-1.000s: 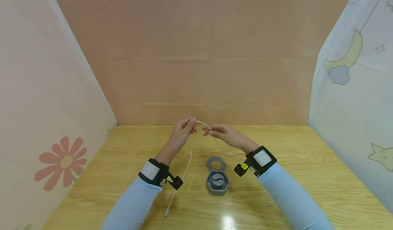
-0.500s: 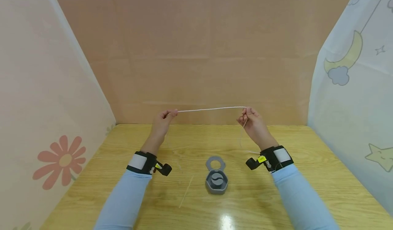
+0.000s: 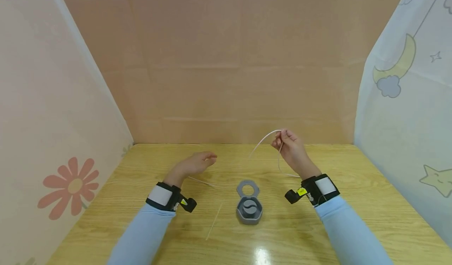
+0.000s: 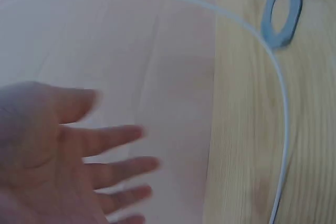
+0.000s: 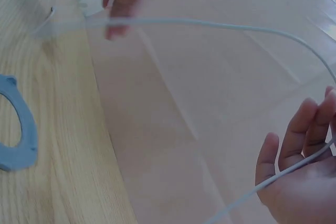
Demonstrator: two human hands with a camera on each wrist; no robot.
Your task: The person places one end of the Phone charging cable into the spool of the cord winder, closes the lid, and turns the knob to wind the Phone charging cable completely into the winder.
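My right hand (image 3: pixel 280 138) is raised above the far side of the table and pinches a thin white cable (image 3: pixel 260 141). The cable arcs down to the left and lies slack on the wood below my left hand (image 3: pixel 207 159). That hand hovers low over the table, fingers straight, holding nothing. In the left wrist view its fingers (image 4: pixel 105 163) are spread and the cable (image 4: pixel 281 82) curves past them. In the right wrist view the cable (image 5: pixel 210 23) crosses my right palm under curled fingers (image 5: pixel 307 129).
A grey hexagonal case (image 3: pixel 249 211) with its ring-shaped lid (image 3: pixel 248 187) flipped open sits mid-table between my arms. A thin pale strip (image 3: pixel 214 225) lies left of it. Patterned cloth screens (image 3: pixel 53 119) stand at left, right and back of the wooden table (image 3: pixel 353 202).
My left hand has let go of the cable and dropped toward the table with fingers open. The taut cable has gone slack. My right hand still pinches it, slightly lower.
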